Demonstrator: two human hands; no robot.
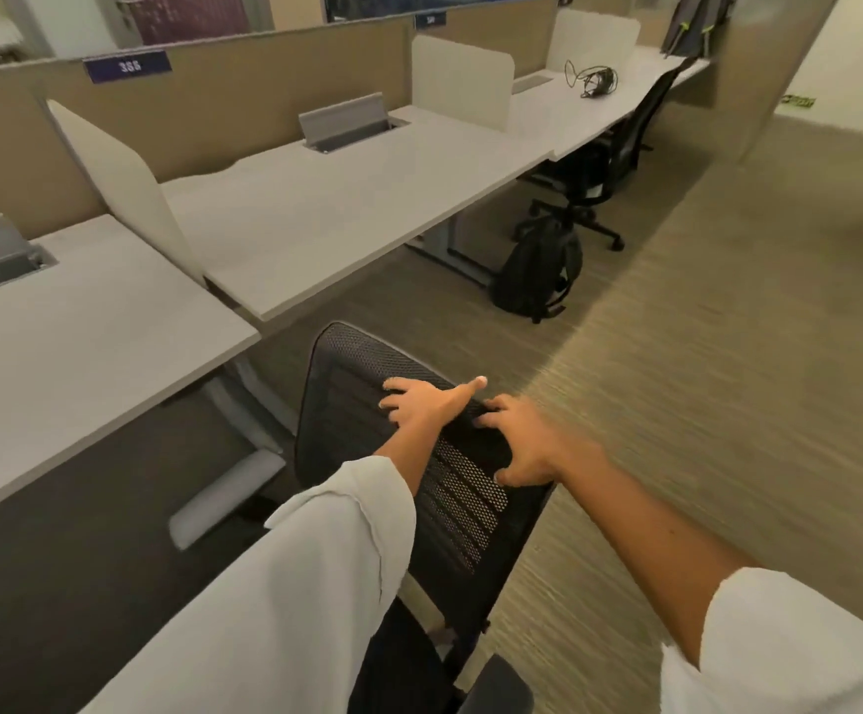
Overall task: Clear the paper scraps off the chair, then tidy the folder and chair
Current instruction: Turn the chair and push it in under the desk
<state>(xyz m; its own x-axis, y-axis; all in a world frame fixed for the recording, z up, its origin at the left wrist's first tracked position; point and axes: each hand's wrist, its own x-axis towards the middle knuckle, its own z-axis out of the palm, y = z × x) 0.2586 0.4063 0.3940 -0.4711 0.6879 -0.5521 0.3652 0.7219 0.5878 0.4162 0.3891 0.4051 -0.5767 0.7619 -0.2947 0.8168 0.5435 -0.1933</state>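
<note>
A black mesh-backed office chair (347,383) stands in front of me, its back turned toward me, beside the white desk (316,219). My left hand (421,401) lies over the top edge of the backrest, fingers curled on the mesh and the index finger stretched out to the right. My right hand (522,448) grips the right side of the backrest top, thumb underneath. The seat is mostly hidden by my left sleeve and the backrest. No paper scraps and no folder show in this view.
White desks with divider panels (125,177) run along a tan partition. A black backpack (540,273) leans on the floor by the desk leg, with another black chair (604,157) behind it. A tangled cable (594,80) lies on the far desk. Carpet stretches to the right.
</note>
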